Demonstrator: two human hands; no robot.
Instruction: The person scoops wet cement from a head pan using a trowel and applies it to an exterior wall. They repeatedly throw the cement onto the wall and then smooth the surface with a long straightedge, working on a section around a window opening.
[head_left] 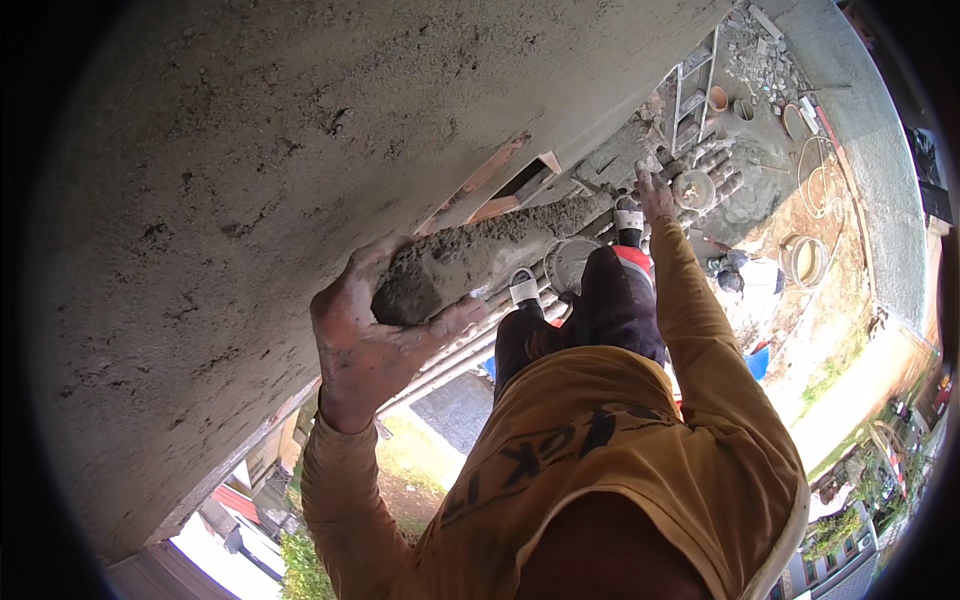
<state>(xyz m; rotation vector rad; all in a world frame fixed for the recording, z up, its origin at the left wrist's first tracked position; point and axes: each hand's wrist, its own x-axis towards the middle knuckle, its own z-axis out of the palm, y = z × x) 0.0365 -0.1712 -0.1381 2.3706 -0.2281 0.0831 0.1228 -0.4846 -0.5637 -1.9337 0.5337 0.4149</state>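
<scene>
The person's yellow long-sleeved shirt [620, 450] fills the lower centre of the view, with both sleeves running upward from it.

Left hand [375, 330]: positioned against the rendered wall [230, 180], palm toward the surface. The grip is closed around a lump of wet grey mortar [430, 275], fingers curled beneath it and thumb on the upper side. The mortar is in contact with the wall and extends to the right as a rough strip along the lower edge of the plaster, toward exposed orange brick [500, 165] and a rectangular recess [525, 180].

Right hand [655, 195]: extended further out at arm's length. The grip is wide, fingers spread flat, resting on or just above scaffold poles [700, 170]; contact cannot be confirmed.

Beyond the torso, the dark trousers [610, 305] and shoes stand on the pole platform. A round bucket [693, 188] sits just beside the right hand. Far below lie a ladder [693, 90], rubble, round tubs and bare ground.
</scene>
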